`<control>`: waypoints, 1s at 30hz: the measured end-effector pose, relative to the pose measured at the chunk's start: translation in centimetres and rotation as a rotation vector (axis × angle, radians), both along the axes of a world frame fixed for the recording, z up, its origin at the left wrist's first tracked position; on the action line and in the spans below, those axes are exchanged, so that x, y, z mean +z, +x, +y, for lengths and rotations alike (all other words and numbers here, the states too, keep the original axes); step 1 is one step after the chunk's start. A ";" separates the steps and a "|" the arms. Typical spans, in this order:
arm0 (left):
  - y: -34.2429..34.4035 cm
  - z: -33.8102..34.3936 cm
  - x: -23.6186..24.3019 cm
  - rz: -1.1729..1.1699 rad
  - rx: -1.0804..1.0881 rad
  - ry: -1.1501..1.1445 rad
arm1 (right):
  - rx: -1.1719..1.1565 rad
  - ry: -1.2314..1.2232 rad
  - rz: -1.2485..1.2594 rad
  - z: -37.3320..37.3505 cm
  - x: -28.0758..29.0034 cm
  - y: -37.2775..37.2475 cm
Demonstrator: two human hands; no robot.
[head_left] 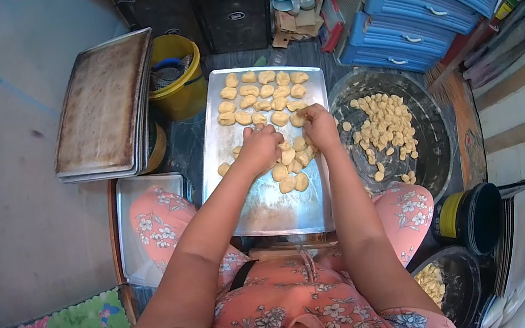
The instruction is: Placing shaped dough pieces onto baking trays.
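A silver baking tray (pixel 264 216) lies in front of me between my knees. On its far half, pale yellow dough pieces (pixel 247 77) sit in rough rows. Nearer, a loose heap of dough pieces (pixel 288 183) lies around my hands. My left hand (pixel 261 148) is over the tray's middle, fingers curled down onto a dough piece (pixel 259 118) at the front row; the palm hides what is beneath. At the tray's right edge, my right hand (pixel 319 126) pinches a dough piece (pixel 297 120) between thumb and fingers at that row's right end.
To the right stands a wide dark basin (pixel 435 135) with many small dough pieces. A smaller basin (pixel 467 268) and a black tub (pixel 483 217) are nearer. Stacked baking trays (pixel 104 107) and a yellow bucket (pixel 185 97) stand at left; blue drawers (pixel 406 28) at far right.
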State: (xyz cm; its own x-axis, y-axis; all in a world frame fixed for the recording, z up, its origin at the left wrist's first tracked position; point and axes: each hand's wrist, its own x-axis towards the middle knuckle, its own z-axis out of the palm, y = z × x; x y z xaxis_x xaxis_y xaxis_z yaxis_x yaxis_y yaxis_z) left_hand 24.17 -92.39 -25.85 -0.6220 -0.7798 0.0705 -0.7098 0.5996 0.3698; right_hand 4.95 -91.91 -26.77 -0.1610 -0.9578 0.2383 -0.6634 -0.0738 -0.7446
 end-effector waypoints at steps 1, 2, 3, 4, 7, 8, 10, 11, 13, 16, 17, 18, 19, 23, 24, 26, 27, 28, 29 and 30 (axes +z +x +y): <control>0.3 0.2 -0.1 0.000 0.004 -0.002 | -0.043 -0.084 0.009 -0.3 -0.1 0.3; 0.5 0.4 -0.1 0.035 -0.008 -0.011 | -0.039 -0.086 0.009 -0.3 -0.2 0.4; 0.9 0.4 -0.2 0.071 -0.022 -0.020 | -0.078 -0.090 0.026 0.0 -0.3 0.4; 1.1 0.6 0.4 0.074 -0.020 -0.020 | -0.121 -0.092 0.044 0.2 -0.5 0.2; 2.0 0.9 2.4 0.156 0.027 0.169 | -0.091 -0.056 0.230 1.0 -0.9 0.1; 2.4 1.0 3.0 0.390 0.218 0.442 | -0.088 -0.054 0.231 1.3 -0.8 0.1; 3.6 0.8 2.6 0.627 0.418 0.708 | -0.159 -0.052 0.077 1.8 0.1 0.5; 4.6 0.3 1.3 0.895 0.432 0.628 | -0.151 -0.055 0.076 1.8 0.6 0.7; 6.4 -0.6 0.0 1.127 0.464 0.492 | -0.125 0.066 0.040 1.8 1.1 0.4; 8.5 -0.8 -0.1 0.822 0.471 0.391 | -0.213 -0.009 0.134 -0.5 0.8 -0.6; 9.1 -0.9 -0.6 0.754 0.504 0.324 | -0.231 0.038 0.128 -1.6 1.1 -0.4; 9.4 -0.9 -1.2 0.755 0.505 0.321 | -0.230 0.035 0.128 -2.5 1.2 -0.1; 9.7 -0.7 -1.5 0.817 0.554 0.386 | -0.219 0.137 0.158 -3.2 1.3 0.4; 10.3 -0.8 -2.0 0.825 0.585 0.427 | -0.245 0.257 0.167 -4.4 0.2 0.6; 10.3 -0.9 -1.9 0.831 0.584 0.424 | -0.270 0.268 0.122 -4.8 -0.4 0.0; 10.6 -0.9 -2.2 0.829 0.557 0.364 | -0.265 0.259 0.118 -4.8 -0.3 0.0; 10.6 -1.0 -2.3 0.834 0.562 0.362 | -0.266 0.252 0.109 -4.9 -0.3 0.1; 10.6 -1.1 -2.4 0.795 0.564 0.319 | -0.262 0.252 0.112 -5.0 0.0 0.3; 10.6 -1.1 -2.5 0.756 0.567 0.277 | -0.272 0.226 0.132 -5.1 0.3 0.5; 10.6 -1.1 -2.6 0.758 0.572 0.277 | -0.281 0.199 0.152 -5.2 0.5 0.7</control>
State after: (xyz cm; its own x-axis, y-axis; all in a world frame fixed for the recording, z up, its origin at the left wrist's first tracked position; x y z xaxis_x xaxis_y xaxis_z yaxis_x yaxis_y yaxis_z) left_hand 34.73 -93.52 -28.41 -0.0124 -0.9979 0.0639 -0.3829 0.0638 0.9216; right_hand 5.65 -97.10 -26.26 -0.4011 -0.9113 0.0933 -0.7415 0.2632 -0.6172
